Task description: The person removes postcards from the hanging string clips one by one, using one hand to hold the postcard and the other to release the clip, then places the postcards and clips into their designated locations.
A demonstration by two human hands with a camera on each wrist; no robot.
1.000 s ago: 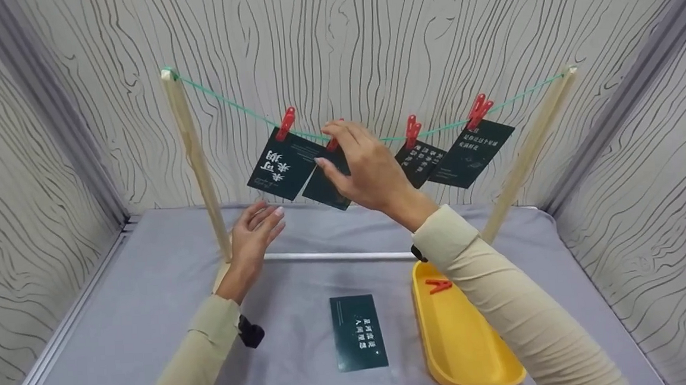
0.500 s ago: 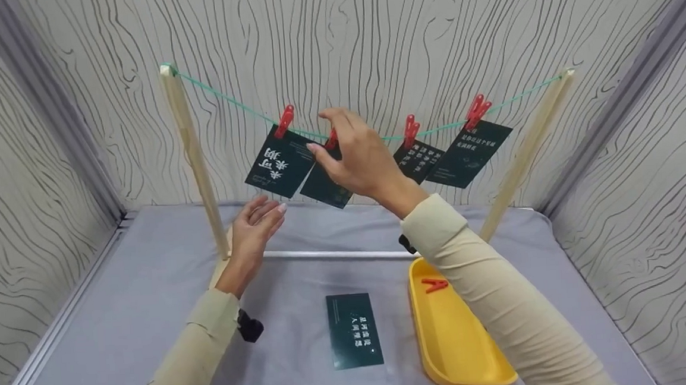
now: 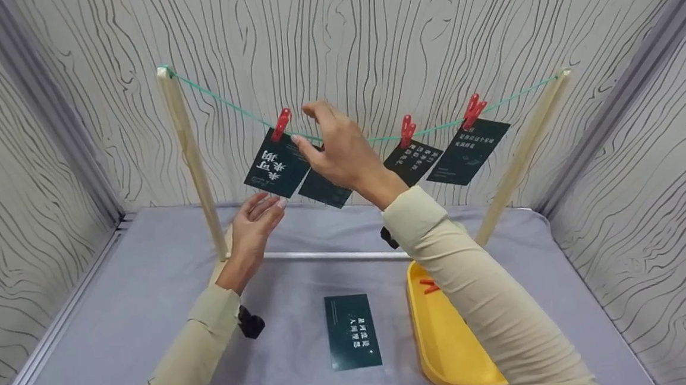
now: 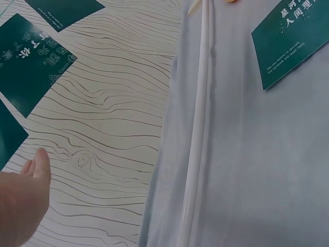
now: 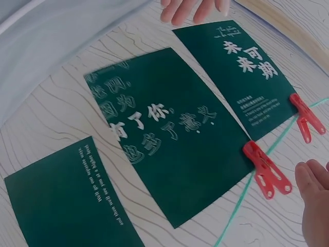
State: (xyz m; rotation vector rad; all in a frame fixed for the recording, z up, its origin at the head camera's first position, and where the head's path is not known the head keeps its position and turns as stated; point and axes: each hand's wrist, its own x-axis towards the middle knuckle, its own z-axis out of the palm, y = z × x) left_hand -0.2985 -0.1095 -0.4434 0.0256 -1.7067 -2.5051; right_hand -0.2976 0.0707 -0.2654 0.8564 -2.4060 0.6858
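Observation:
Dark green cards hang from a green string by red clothespins. My right hand [image 3: 340,148] is raised at the string in front of the second card [image 3: 326,189], thumb and fingers apart, holding nothing. It hides that card's clothespin [image 5: 264,169] in the head view; the right wrist view shows it gripping the card's edge. Just left of my fingertips is the leftmost card [image 3: 271,170] under its own clothespin [image 3: 281,125]. My left hand [image 3: 250,237] is below that card, fingers loosely bent, fingertips right by its lower edge.
Two more cards, one a tilted card [image 3: 470,152], hang to the right. Wooden posts [image 3: 188,148] hold the string above a white rod [image 3: 335,255]. A loose green card [image 3: 353,332] lies on the grey cloth, beside a yellow tray [image 3: 457,352] with a red clothespin [image 3: 429,286].
My right hand has moved left along the string, from the second card's clothespin toward the leftmost one. My left hand has stayed almost still below the leftmost card.

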